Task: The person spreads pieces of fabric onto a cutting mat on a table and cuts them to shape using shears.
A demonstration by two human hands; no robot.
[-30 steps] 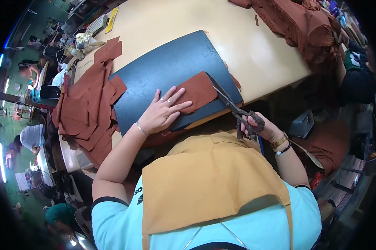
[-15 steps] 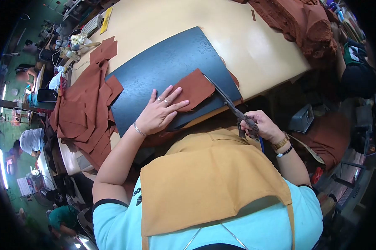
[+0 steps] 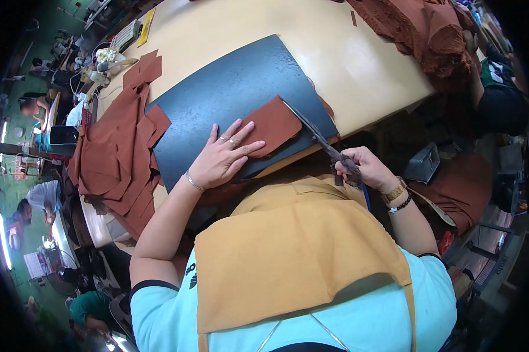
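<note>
A rust-brown piece of cloth or leather (image 3: 274, 124) lies flat on a dark blue-black board (image 3: 223, 88). My left hand (image 3: 220, 157) rests on its left part, fingers spread and flat, with rings on them. In my right hand (image 3: 367, 167) are scissors (image 3: 318, 136), their handles wrapped in dark material and my fingers closed round them. The blades point up and left and lie along the piece's right edge, with the tip near its top corner. Whether the blades are parted is hard to make out.
A heap of rust-brown pieces (image 3: 115, 152) covers the table's left side. More of the brown material (image 3: 431, 35) is piled at the far right, beside another person's arm (image 3: 474, 73). A yellow strip (image 3: 146, 27) and a calculator-like device (image 3: 125, 35) sit at the far left on the cream table (image 3: 364, 64).
The scissors' handles and my right hand have shifted slightly up and left. My left hand stays flat on the brown piece; the whole view has moved a little.
</note>
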